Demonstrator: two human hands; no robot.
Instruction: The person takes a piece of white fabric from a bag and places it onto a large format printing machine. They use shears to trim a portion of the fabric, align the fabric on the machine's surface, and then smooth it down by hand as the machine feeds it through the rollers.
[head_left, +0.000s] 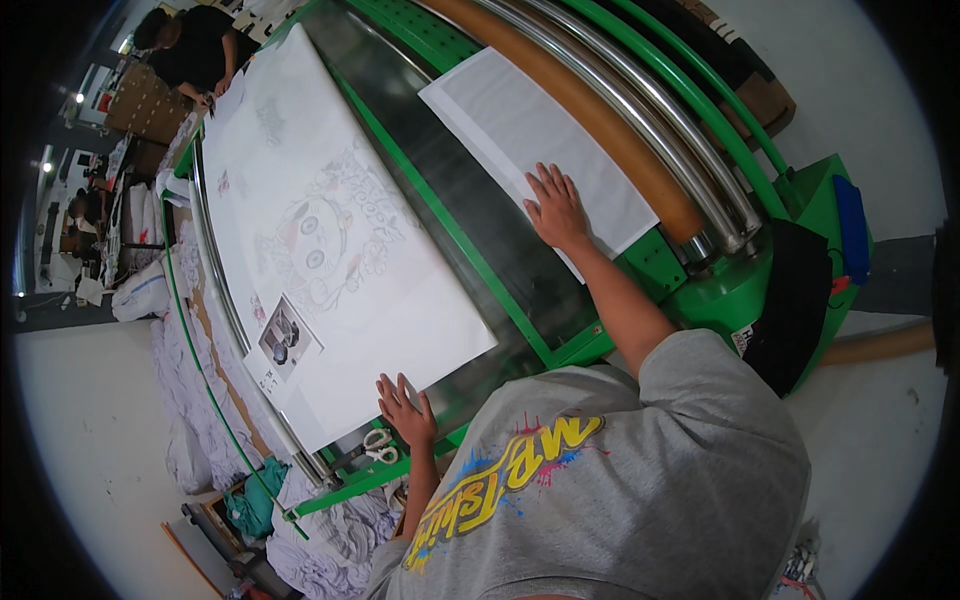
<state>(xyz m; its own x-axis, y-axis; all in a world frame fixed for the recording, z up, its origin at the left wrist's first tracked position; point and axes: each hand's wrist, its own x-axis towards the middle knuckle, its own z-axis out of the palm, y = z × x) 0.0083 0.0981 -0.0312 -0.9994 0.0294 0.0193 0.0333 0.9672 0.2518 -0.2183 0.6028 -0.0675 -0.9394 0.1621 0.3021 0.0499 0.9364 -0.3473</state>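
My right hand [556, 207] lies flat, fingers spread, on a white rectangular sheet [520, 130] resting on the dark bed of a green-framed roller machine [560, 345]. My left hand [405, 407] presses, fingers apart, on the near corner of a large white printed sheet [340, 250] with a faint cartoon animal drawing and a small dark picture near its lower left. Neither hand grips anything. My grey printed shirt fills the lower right.
A brown roll and steel rollers [640, 130] run along the machine's far side. White-handled scissors [378, 444] lie by my left hand. Heaps of white cloth [190, 390] sit to the left. A person in black [195, 45] works at the far end.
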